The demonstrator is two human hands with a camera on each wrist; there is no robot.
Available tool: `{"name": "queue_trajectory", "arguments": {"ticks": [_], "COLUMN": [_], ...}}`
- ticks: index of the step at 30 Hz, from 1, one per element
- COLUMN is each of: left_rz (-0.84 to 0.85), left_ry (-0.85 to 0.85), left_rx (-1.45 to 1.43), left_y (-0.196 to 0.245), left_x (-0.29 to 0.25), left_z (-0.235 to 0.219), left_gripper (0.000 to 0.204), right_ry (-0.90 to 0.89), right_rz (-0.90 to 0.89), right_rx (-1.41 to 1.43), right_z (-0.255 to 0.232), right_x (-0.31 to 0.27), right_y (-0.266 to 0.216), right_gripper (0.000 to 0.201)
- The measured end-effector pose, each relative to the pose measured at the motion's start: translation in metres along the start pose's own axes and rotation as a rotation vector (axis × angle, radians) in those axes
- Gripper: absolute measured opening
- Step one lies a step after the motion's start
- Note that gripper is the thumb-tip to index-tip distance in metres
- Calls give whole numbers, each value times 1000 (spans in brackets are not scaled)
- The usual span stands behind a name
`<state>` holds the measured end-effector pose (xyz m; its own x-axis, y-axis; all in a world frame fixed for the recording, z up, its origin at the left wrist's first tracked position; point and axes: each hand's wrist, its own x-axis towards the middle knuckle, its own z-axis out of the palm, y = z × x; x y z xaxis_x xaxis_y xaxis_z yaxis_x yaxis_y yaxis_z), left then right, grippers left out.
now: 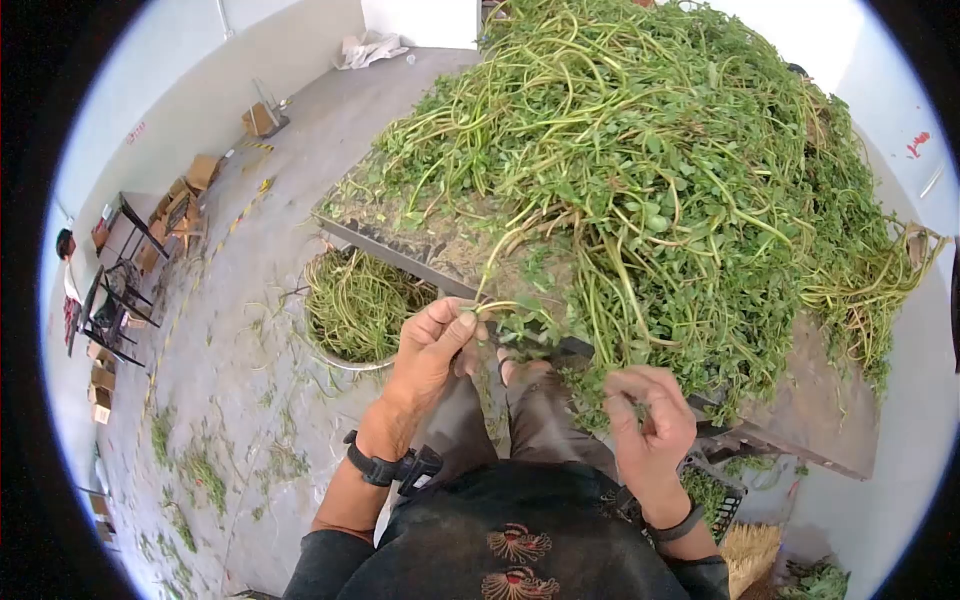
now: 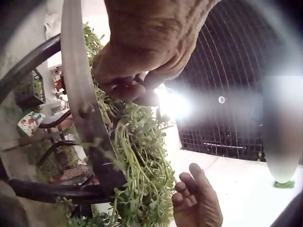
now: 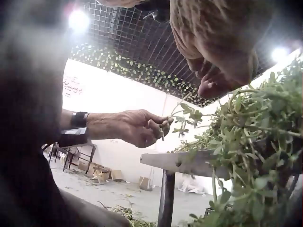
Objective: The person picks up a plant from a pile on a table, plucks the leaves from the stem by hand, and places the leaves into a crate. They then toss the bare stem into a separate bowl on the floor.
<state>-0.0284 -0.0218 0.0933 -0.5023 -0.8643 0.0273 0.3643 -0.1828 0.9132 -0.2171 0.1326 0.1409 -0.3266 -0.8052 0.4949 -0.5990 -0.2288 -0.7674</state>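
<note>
My left hand (image 1: 435, 345) pinches a sprig of purslane (image 1: 515, 308) between thumb and fingers at the table's near edge. In the right wrist view, its small rounded leaves (image 3: 188, 113) stick out past the fingertips of that hand (image 3: 142, 126). To the right, my right hand (image 1: 652, 425) hangs in front of the heap with loosely bent fingers. The left wrist view shows this hand (image 2: 198, 198) with nothing in its fingers. A large heap of purslane (image 1: 690, 190) with long pale stems covers most of the table (image 1: 385, 252) and droops over its near edge.
A round basin (image 1: 365, 310) of stems stands on the floor left of the table. Scattered sprigs (image 1: 205, 480) litter the floor. At lower right, a black crate (image 1: 722, 500) holds greens. Cardboard boxes (image 1: 200, 172) and a seated person (image 1: 72, 270) are along the left wall.
</note>
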Motion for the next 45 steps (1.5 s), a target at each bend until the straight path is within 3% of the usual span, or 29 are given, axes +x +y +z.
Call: {"name": "queue_trajectory", "arguments": {"ticks": [7,9,11,13,15,18,20,22,23,25,26,27,29,30,31,32,33,35,36,38,39,41,45], "left_rz": [-84,-192,-179,-319,-343,-405,74,42,34,16,-1,16,-59,-1,56,-115,-277,-408,-404,261,269,204,656], "left_ry": [-109,-178,-211,-234,-252,-248,-393,-399,-408,-488,-556,-581,-551,-420,-286,-63,158,285,288,277,287,347,29], "left_rx": [31,76,125,281,282,386,789,759,729,806,901,892,850,909,964,955,931,1130,1134,1642,1646,1360,1267], "left_y": [2,-4,-7,1,0,-2,-17,-23,-26,-28,-27,-25,-20,-26,-31,-28,-22,2,5,13,24,38,39], "left_x": [-16,-22,-26,-30,-33,-39,-41,-46,-51,-55,-56,-57,-61,-63,-62,-56,-48,-43,-43,-41,-36,-17,8], "left_z": [5,4,1,0,2,8,2,-2,-2,-12,-17,-16,-19,-31,-52,-84,-118,-148,-148,-145,-122,-62,28], "left_gripper": [15,14,15,15,15,12,14,14,15,15,15,15,15,14,13,12,13,21,21,31,31,39,37], "right_ry": [-92,-67,-377,-379,-357,-393,-455,-699,-708,-1017,-1180,-1210,-1293,-1284,-1414,-1547,-1510,-1234,-1233,-1131,-1134,-894,-766], "right_rz": [-21,-14,222,175,20,21,6,68,91,136,383,422,384,387,386,381,406,344,337,899,887,886,938], "right_rx": [106,69,169,197,121,58,-29,-129,-120,46,263,264,336,330,401,472,442,539,541,521,520,712,730], "right_z": [46,59,65,70,70,66,61,59,61,58,57,53,51,46,38,30,17,-5,-15,-32,-33,-32,-27], "right_x": [19,14,5,2,-4,-8,-13,-23,-35,-43,-39,-38,-33,-30,-26,-23,-25,-32,-28,-13,-15,-24,-36], "right_y": [-4,6,28,37,40,41,43,46,46,47,48,43,43,40,35,31,30,38,35,24,25,28,28], "right_gripper": [39,38,33,26,24,19,17,16,16,23,34,41,42,42,44,45,46,42,42,31,31,22,13]}}
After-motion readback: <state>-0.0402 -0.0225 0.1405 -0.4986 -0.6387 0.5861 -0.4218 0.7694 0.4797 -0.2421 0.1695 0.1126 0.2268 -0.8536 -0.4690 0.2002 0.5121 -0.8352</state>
